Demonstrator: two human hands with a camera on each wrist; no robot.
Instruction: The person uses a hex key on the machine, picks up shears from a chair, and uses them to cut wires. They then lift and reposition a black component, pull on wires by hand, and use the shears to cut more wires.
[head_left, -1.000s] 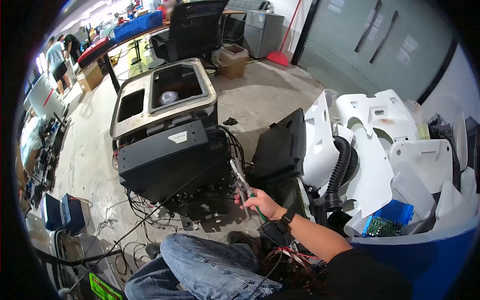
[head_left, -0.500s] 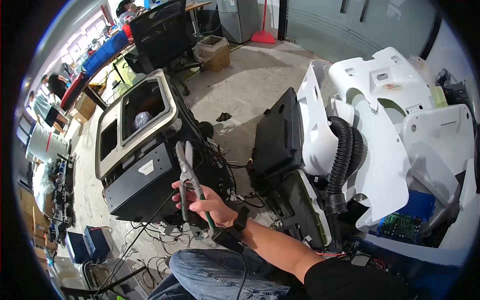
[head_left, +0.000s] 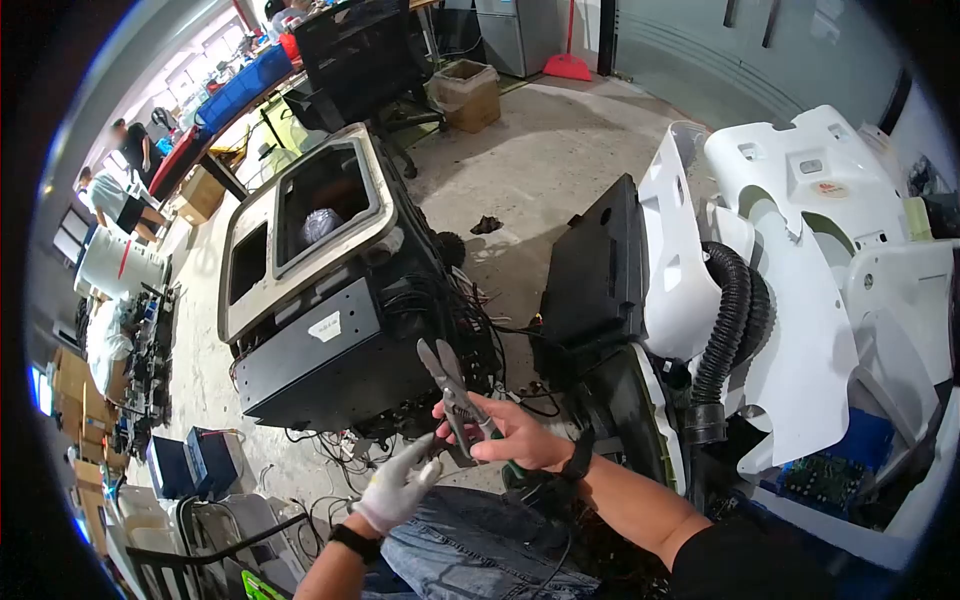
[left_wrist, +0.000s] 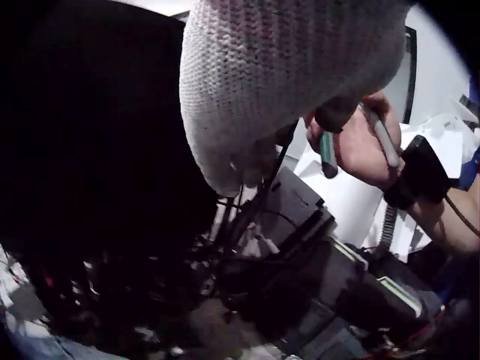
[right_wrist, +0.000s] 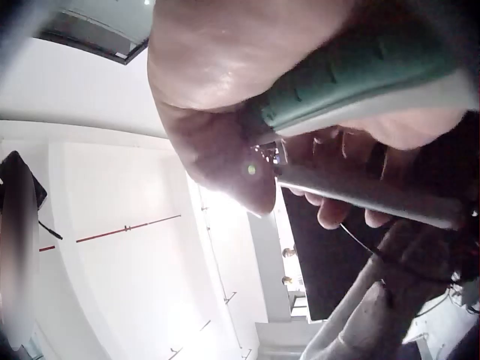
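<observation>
My bare right hand [head_left: 520,432] grips a pair of metal snips [head_left: 445,375], blades pointing up and away from me. The two blades stand apart at the tips. One handle is green [right_wrist: 345,86], the other grey [right_wrist: 367,196]; my right thumb lies over them in the right wrist view. My left hand [head_left: 398,492], in a white knit glove, is just below and left of the snips. Its fingers reach toward the handles, fairly straight in the right wrist view. The glove [left_wrist: 277,82] fills the top of the left wrist view and hides part of the right hand.
Ahead stands a black machine body [head_left: 315,345] with a pale framed top and loose cables. To the right are a black panel [head_left: 597,270], white plastic shells [head_left: 790,330], a ribbed black hose [head_left: 722,335] and a green circuit board [head_left: 815,480]. A cardboard box [head_left: 468,98] stands farther back.
The right hand first rises and moves left with the snips, then shifts back right and slightly lower. The gloved left hand has come into the head view beside it.
</observation>
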